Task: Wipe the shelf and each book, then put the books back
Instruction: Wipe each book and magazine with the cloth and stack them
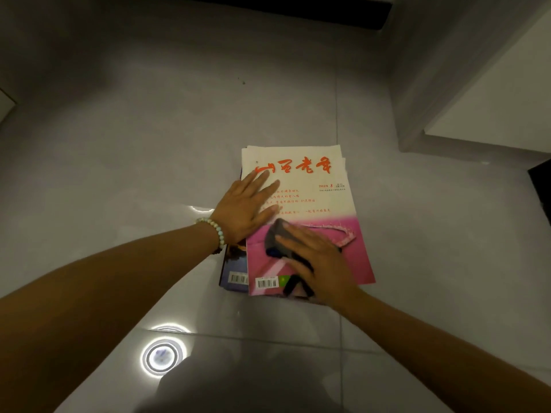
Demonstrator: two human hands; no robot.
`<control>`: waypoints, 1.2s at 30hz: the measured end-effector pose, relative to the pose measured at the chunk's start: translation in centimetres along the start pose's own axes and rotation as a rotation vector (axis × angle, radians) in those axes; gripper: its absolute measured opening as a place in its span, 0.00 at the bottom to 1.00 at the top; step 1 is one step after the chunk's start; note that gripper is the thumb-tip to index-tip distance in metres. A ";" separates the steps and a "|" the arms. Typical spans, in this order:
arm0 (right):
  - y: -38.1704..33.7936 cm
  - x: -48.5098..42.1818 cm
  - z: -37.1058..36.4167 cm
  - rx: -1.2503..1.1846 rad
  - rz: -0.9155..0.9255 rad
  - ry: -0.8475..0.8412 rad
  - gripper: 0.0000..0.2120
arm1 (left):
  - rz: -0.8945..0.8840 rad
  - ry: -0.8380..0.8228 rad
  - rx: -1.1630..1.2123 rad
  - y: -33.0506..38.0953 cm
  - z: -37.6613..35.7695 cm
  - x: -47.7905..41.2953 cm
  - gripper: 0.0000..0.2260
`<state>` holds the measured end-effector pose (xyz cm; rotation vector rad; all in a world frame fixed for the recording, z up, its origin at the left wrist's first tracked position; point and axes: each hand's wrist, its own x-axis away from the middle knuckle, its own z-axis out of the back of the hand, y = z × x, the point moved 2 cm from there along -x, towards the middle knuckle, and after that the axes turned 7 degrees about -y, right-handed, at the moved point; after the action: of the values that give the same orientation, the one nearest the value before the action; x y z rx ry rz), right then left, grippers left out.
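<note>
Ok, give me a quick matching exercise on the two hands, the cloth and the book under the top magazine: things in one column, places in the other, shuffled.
Things:
1. left hand
2. right hand
3. dark cloth
4. dark-covered book

Places:
A. flat on top of the cloth
B. pressing flat on the pale upper part of the top magazine
C. beneath the top magazine, showing at its left edge
D. on the magazine's pink lower part, under a hand

Pairs: 1-B, 2-A, 3-D, 4-C
</note>
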<state>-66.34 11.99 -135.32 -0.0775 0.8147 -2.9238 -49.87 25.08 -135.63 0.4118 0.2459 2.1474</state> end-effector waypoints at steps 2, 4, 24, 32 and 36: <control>1.9 0.6 1.2 -0.069 -0.178 0.140 0.21 | 0.019 -0.030 -0.019 0.2 -0.4 0.1 0.36; 2.6 1.1 1.8 -0.108 -0.333 0.222 0.21 | 0.039 -0.032 -0.072 0.2 -0.5 -0.1 0.36; -4.8 2.0 -4.1 0.020 0.104 0.124 0.23 | 0.061 -0.008 -0.045 0.8 -0.9 0.0 0.36; 0.8 4.7 -1.2 0.169 0.080 0.243 0.22 | 0.042 -0.005 -0.103 1.3 -1.1 0.3 0.39; -0.1 4.7 -1.6 0.065 -0.054 0.229 0.22 | -0.046 -0.002 -0.141 2.1 -0.6 -0.2 0.37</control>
<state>-71.15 12.38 -136.49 0.2489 0.7560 -3.0464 -51.61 23.73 -135.58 0.3238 0.1014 2.1037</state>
